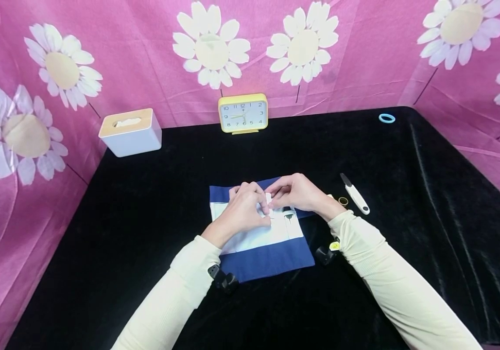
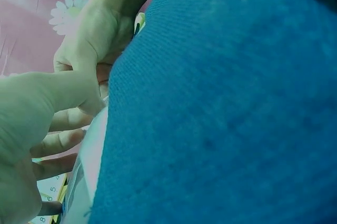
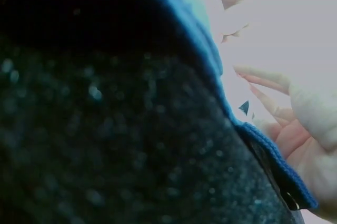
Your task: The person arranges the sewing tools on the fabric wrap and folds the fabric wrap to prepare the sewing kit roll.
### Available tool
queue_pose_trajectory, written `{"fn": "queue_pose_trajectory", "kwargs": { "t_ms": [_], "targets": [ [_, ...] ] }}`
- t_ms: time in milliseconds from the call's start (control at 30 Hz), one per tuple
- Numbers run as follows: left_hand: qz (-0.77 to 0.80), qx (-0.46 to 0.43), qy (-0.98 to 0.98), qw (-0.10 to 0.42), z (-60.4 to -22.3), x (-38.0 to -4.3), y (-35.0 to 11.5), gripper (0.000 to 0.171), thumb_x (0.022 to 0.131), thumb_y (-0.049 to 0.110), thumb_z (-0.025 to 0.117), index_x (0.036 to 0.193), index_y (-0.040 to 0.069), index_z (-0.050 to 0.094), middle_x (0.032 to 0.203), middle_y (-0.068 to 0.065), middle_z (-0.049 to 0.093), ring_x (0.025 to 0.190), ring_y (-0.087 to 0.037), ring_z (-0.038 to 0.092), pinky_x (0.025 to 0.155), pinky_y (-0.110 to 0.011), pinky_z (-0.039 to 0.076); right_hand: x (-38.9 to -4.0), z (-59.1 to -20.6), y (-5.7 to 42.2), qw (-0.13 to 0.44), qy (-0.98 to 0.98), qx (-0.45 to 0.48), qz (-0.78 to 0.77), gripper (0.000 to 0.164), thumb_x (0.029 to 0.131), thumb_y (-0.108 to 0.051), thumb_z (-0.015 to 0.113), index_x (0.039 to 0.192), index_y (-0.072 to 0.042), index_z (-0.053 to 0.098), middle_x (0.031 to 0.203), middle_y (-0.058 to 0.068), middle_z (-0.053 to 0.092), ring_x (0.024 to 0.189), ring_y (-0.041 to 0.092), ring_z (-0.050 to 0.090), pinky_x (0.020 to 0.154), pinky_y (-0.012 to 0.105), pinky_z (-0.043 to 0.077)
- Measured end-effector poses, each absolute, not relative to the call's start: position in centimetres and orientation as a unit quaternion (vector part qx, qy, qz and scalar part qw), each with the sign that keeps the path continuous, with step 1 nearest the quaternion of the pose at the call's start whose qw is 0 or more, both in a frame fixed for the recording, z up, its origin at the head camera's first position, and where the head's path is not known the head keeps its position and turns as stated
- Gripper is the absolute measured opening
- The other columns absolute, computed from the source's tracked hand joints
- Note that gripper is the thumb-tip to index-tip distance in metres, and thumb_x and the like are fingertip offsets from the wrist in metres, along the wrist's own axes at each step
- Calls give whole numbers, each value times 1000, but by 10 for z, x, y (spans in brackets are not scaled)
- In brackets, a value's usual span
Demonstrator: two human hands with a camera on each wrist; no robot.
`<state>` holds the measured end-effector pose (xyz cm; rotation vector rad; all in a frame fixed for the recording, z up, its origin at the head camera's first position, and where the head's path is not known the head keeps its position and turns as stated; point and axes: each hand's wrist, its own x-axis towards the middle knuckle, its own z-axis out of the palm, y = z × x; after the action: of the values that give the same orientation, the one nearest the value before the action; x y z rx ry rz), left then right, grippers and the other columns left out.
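A blue-and-white cloth piece (image 1: 260,262) lies flat on the table, with a white middle panel between blue bands. My left hand (image 1: 246,208) rests over that panel, fingers bent down and fingertips right at a small white piece (image 1: 268,197). From the right, my right hand (image 1: 298,193) pinches this small white piece between thumb and fingers. I cannot tell whether the left fingers grip it too. A small dark-tipped item (image 1: 288,214) shows on the panel beside the right hand. In the left wrist view, cloth hides much of both hands.
Right of the cloth lie a white-handled tool with a dark blade (image 1: 357,198) and a gold-coloured ring (image 1: 343,201). A blue ring (image 1: 387,118) sits at the far right. At the back stand a yellow clock (image 1: 243,114) and a tissue box (image 1: 130,133).
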<state>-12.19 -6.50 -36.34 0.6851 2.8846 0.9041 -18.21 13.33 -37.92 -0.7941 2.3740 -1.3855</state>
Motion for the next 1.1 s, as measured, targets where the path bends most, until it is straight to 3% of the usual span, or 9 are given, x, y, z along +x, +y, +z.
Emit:
{"fn": "queue_pose_trajectory", "kwargs": {
  "t_ms": [300,1100],
  "targets": [
    [284,217,934,21,-363,-123,-65,11,72,16,84,70,16,73,101,1,58,107,-22,46,112,-57,23,-182,-377,134,168,817,-268,-483,32,78,0,82,109,3,74,88,12,77,76,9,71,70,20,57],
    [279,246,928,-10,-369,-122,-65,17,71,14,83,63,14,68,95,1,56,105,-23,46,108,-59,26,-180,-379,131,137,834,-271,-460,32,74,-5,87,101,-1,71,84,8,74,74,15,70,68,21,57]
  ]
}}
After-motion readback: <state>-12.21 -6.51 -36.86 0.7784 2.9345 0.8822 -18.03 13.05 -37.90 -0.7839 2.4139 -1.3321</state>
